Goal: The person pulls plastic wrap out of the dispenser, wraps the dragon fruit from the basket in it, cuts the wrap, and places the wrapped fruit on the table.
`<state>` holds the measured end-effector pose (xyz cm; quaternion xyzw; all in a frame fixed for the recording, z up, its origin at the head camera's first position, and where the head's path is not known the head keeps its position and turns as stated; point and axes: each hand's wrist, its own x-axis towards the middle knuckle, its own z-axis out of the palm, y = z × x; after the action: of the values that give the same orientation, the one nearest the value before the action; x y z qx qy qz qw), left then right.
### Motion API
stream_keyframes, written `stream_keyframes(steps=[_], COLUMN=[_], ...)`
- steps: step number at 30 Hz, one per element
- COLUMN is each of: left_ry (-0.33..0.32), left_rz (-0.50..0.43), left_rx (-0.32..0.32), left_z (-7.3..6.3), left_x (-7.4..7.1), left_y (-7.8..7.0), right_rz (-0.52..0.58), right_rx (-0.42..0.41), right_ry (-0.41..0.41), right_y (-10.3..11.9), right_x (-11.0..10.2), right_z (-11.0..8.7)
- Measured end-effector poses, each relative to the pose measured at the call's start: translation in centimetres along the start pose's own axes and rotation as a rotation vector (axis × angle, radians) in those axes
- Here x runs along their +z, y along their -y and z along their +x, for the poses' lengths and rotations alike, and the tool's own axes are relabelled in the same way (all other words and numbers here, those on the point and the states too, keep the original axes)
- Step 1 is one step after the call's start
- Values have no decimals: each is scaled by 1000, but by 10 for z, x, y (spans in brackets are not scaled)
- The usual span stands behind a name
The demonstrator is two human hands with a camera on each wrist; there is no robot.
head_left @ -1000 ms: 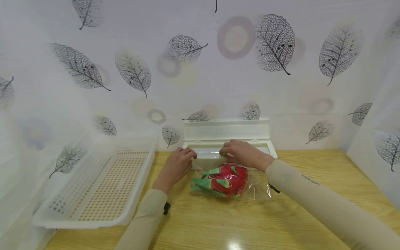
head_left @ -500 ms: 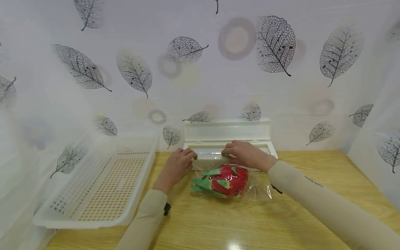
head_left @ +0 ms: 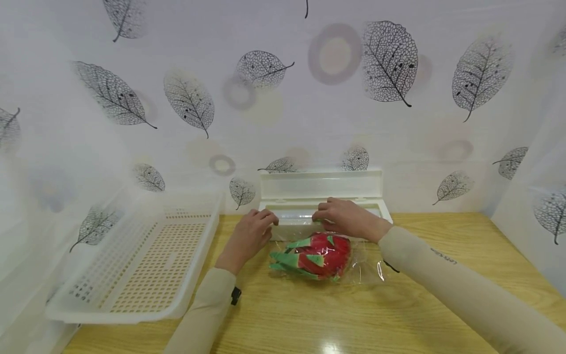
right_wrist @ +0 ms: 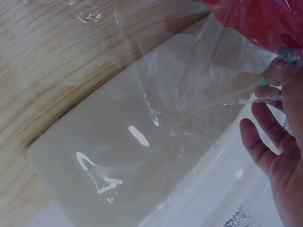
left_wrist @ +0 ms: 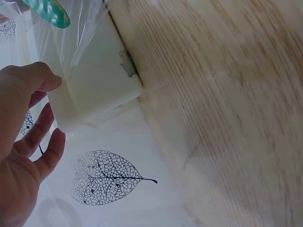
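A white cling film dispenser (head_left: 289, 232) stands at the back of the table, its lid (head_left: 320, 186) raised. Clear cling film (head_left: 369, 268) comes over its front and lies over a red and green dragon fruit (head_left: 329, 253). My left hand (head_left: 251, 236) grips the dispenser's left end, thumb on the front edge and fingers bent around the corner. Above the fruit, my right hand (head_left: 347, 219) pinches a small green piece (right_wrist: 264, 82) at the front edge. It looks like the cutter slide, mostly hidden by the fingers. The film roll (head_left: 294, 215) shows between the hands.
A white plastic basket (head_left: 185, 287) with a slotted bottom stands left of my left arm. Behind the wooden table (head_left: 353, 319) hangs a white sheet (head_left: 283, 132) printed with leaves; it also borders both sides.
Both hands stay in nearly the same places. The right hand shifts very slightly to the right along the dispenser's edge. The fruit and film stay put.
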<state>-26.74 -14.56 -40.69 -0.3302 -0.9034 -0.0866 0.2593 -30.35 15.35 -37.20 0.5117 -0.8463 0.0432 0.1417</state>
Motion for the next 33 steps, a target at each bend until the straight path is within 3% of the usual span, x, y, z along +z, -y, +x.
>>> stream_keyframes(steps=[9,33], left_ry=[5,2], left_rz=[-12,-15], left_rx=[-10,-11], left_z=[-2,0], left_x=[1,2], left_y=[1,1], right_rz=[-41,30], right_rx=[-57,-11], right_ry=[-75,-70], right_y=[-2,-3], right_x=[3,1], right_z=[0,-3])
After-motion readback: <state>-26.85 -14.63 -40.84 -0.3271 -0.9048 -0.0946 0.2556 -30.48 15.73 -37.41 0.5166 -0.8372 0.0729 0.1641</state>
